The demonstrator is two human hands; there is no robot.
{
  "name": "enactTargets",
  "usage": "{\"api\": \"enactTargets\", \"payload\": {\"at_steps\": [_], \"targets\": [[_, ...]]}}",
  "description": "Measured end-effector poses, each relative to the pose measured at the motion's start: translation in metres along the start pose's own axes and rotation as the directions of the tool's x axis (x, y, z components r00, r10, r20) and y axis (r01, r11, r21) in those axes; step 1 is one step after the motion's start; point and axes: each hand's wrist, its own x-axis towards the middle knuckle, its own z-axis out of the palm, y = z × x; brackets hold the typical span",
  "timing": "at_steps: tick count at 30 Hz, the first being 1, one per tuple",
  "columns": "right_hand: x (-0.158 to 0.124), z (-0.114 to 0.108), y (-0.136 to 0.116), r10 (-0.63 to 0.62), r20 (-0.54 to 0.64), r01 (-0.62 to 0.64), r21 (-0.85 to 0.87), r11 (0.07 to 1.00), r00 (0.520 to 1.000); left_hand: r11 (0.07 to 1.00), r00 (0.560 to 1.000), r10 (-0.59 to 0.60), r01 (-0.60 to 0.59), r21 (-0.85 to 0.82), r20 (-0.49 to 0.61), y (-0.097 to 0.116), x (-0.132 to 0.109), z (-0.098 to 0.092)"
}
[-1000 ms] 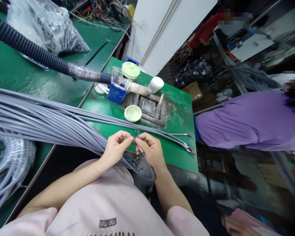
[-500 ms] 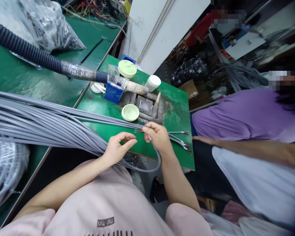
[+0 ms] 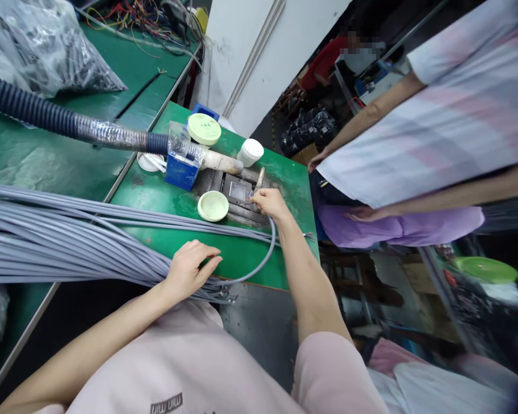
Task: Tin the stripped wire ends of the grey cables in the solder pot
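Observation:
My right hand (image 3: 269, 203) pinches a grey cable (image 3: 271, 244) close to its end. The wire tips at that end are at a square metal pot with a shiny silvery surface (image 3: 238, 190); whether they touch it I cannot tell. From the hand the cable curves down and back toward the bundle. My left hand (image 3: 190, 267) holds nothing, thumb and fingers apart, beside the thick bundle of grey cables (image 3: 77, 244). A pale green open tub (image 3: 213, 207) stands just in front of the pot. Several separate cables (image 3: 176, 223) lie across the green table, stripped ends toward its right edge.
A ribbed black hose (image 3: 34, 112) runs to a nozzle over the pot, resting by a blue block (image 3: 181, 171). Behind are a round pale green lid (image 3: 204, 129) and a white cup (image 3: 250, 152). A person in a pale shirt (image 3: 449, 115) stands right of the table.
My right hand has carried the cable end from above the laid-out cables up to the metal pot. My left hand stays open near the bundle. A person has come into view at right.

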Motion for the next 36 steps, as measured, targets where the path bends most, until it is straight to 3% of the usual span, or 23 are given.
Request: {"api": "enactTargets", "payload": {"at_steps": [8,15,22,32,36], "targets": [[0.03,0.004,0.006,-0.059,-0.021,0.052,-0.235,0.971,0.998,0.999,0.999,0.045,-0.046,0.02,0.024,-0.003,-0.001,0.001],[0.04,0.006,0.006,-0.074,-0.008,0.065,-0.389,0.919,0.997,0.978,0.986,0.169,-0.168,0.125,0.002,-0.003,0.0,0.001],[0.043,0.005,0.002,-0.065,0.002,0.058,-0.487,0.872,0.998,0.964,0.975,0.223,-0.217,0.153,-0.025,-0.002,0.002,0.001],[0.036,0.003,-0.008,-0.079,-0.011,0.064,-0.478,0.876,0.997,0.961,0.973,0.23,-0.224,0.163,-0.019,-0.003,0.001,0.001],[-0.001,-0.018,-0.018,-0.117,-0.071,0.085,-0.35,0.933,0.991,0.964,0.975,0.219,-0.214,0.157,-0.021,-0.003,0.0,0.001]]}}
